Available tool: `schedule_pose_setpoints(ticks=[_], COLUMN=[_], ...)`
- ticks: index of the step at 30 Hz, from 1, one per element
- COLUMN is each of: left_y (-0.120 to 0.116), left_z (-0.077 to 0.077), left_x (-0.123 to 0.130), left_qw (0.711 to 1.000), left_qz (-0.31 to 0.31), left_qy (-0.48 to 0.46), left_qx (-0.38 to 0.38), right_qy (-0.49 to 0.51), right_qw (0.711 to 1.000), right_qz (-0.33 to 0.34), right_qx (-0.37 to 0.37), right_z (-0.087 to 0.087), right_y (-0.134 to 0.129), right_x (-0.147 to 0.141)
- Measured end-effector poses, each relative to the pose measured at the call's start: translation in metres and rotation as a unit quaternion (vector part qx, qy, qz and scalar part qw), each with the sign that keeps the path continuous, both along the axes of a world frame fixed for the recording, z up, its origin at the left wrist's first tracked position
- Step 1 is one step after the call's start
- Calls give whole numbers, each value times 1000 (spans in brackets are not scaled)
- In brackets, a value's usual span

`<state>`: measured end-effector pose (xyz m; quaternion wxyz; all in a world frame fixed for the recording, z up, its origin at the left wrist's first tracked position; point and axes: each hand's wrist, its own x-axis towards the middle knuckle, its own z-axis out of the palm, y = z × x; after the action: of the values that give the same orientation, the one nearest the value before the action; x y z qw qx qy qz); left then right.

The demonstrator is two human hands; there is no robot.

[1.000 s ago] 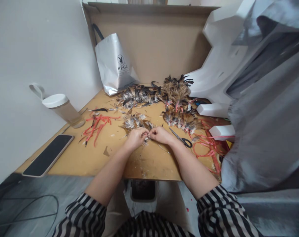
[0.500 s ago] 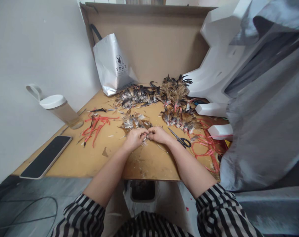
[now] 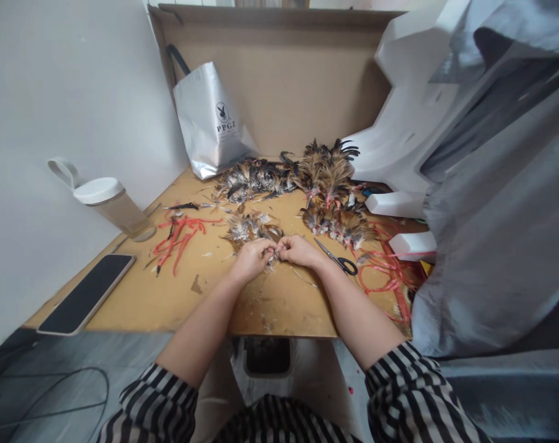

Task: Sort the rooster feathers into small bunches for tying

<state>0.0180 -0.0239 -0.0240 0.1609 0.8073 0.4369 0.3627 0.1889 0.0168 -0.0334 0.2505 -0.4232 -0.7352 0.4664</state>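
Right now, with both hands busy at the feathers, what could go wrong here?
The scissors lie close beside the right hand; a sideways sweep could catch them. The phone reaches the table's front edge, so a nudge might tip it off. Loose feathers by the left hand could scatter.

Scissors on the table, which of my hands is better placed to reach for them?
Likely your right hand: the scissors lie close beside it, on its outer side. Your left hand is farther off and would have to cross the right.
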Motion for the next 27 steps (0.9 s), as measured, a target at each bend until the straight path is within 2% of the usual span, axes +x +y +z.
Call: schedule_pose_setpoints(ticks=[11, 15, 20, 27], left_y=[3, 3, 3, 3], left_z=[-5, -5, -4, -4], left_x=[-2, -2, -2, -5], left_qw=[998, 997, 998, 998], left_qz=[46, 36, 35, 49], left_qy=[45, 61, 56, 38], left_qx=[10, 21, 15, 6], right_qy=[12, 27, 22, 45], right_qw=[1000, 999, 1000, 997], right_qz=[-2, -2, -6, -40], right_qx=[-25, -41, -12, -44], right_z=[6, 6, 4, 8], right_y=[-3, -4, -4, -5], right_x=[1, -1, -1, -2])
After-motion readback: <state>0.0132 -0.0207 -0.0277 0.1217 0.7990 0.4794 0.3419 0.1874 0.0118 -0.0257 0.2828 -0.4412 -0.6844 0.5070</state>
